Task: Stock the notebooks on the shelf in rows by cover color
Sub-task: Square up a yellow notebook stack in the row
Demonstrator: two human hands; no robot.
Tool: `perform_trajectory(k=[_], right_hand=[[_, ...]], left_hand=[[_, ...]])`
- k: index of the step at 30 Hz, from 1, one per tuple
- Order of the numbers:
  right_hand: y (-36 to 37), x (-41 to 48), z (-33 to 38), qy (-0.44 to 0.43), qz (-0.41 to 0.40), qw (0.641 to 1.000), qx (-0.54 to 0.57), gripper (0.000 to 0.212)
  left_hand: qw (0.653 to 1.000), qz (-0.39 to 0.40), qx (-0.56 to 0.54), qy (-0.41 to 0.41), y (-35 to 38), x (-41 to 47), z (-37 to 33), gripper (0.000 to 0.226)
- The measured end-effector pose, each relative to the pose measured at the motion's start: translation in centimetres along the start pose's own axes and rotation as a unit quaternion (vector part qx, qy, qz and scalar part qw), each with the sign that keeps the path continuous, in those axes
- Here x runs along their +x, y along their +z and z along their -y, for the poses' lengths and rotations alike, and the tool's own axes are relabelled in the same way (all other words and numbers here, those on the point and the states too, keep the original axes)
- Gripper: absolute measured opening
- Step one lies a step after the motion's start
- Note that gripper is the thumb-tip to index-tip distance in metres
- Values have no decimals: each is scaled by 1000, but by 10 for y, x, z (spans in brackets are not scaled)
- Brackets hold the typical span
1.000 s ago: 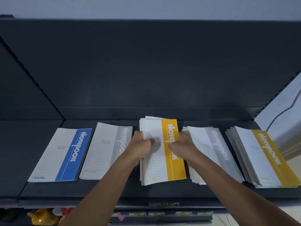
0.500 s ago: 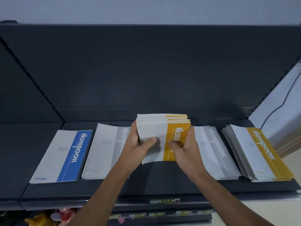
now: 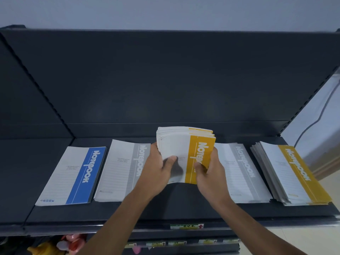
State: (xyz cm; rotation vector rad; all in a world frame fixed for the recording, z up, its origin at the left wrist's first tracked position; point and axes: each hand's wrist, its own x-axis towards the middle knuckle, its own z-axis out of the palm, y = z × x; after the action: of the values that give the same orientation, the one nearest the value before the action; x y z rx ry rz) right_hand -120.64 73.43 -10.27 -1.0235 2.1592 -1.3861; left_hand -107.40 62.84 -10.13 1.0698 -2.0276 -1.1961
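Observation:
A stack of yellow-striped notebooks [image 3: 185,144] stands tilted up on its lower edge at the middle of the dark shelf [image 3: 165,208]. My left hand [image 3: 158,168] grips its left side with the thumb on the front cover. My right hand [image 3: 209,170] grips its right side, thumb on the yellow stripe. A blue notebook pile [image 3: 73,173] lies flat at the left. Beside it lies a grey notebook pile [image 3: 121,168]. Another grey pile [image 3: 242,170] lies right of my hands, and a second yellow pile [image 3: 292,173] lies at the far right.
The shelf's dark back panel [image 3: 165,80] rises behind the notebooks. A price label [image 3: 186,226] sits on the front edge. Lower shelves hold colourful items [image 3: 55,245] at the bottom left. A pale wall and floor show past the shelf's right end.
The yellow stack lay flat on the shelf a second ago. Both hands have lifted its far end, and it now stands tilted up on its lower edge.

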Motion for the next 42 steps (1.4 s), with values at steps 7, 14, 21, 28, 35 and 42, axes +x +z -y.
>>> perform_trajectory(k=[7, 14, 21, 28, 35, 42], right_hand=[[-8, 34, 5, 103, 48, 990, -85, 8], [10, 41, -7, 156, 108, 968, -165, 16], [16, 42, -11, 133, 105, 958, -230, 26], [18, 44, -10, 123, 95, 955, -251, 28], [19, 38, -9, 46, 58, 950, -305, 14], [-45, 47, -1, 11, -32, 958, -285, 42]], left_hand=[[982, -70, 149, -94, 4, 31, -7, 32], [963, -30, 217, -158, 19, 27, 13, 40], [954, -31, 254, -155, 25, 26, 16, 43], [944, -20, 303, -129, 26, 29, 17, 43], [927, -11, 369, -70, 29, 25, 14, 51], [958, -42, 278, 50, 47, 22, -34, 49]])
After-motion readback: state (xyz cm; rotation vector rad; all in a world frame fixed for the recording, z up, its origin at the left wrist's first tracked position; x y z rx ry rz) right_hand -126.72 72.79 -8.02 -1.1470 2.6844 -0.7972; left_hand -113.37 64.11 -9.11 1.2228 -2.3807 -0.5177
